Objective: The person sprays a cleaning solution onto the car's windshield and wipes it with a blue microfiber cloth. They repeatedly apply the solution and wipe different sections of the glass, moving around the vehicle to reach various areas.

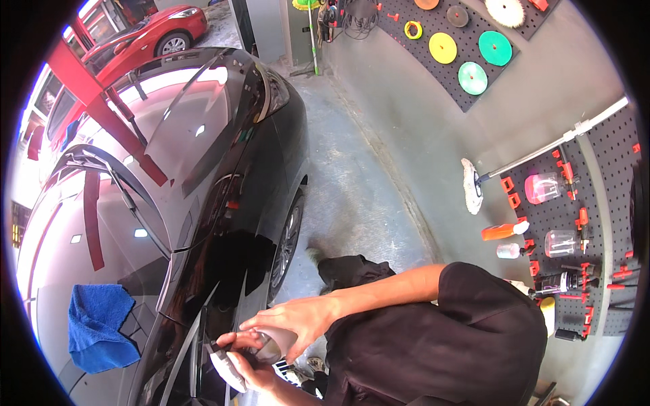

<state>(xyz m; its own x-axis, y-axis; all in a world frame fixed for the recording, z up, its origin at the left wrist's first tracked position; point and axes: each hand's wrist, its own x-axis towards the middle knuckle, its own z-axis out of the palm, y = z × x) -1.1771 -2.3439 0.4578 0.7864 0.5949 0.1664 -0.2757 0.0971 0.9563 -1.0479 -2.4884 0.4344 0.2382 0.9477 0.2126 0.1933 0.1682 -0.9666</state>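
Observation:
In front of my body, close to the side of a black car [237, 250], my two hands are together. My right hand [301, 323] reaches in from the right, its fingers wrapped over a pale, smooth, rounded object [276, 342], partly hidden, whose kind I cannot make out. Just below it, my left hand [261, 375] has its fingers and thumb closed around a whitish flat pad [227, 369] with a dark top. The rounded object sits right beside the left fingers; whether it touches the pad is hidden.
A crumpled blue towel [101, 328] lies on the car's glossy panel. On the right wall, a pegboard [599, 149] carries spray bottles and tools; another pegboard [406, 40] holds round coloured pads. A long-handled white mop [472, 186] leans there. A red car [145, 34] stands beyond.

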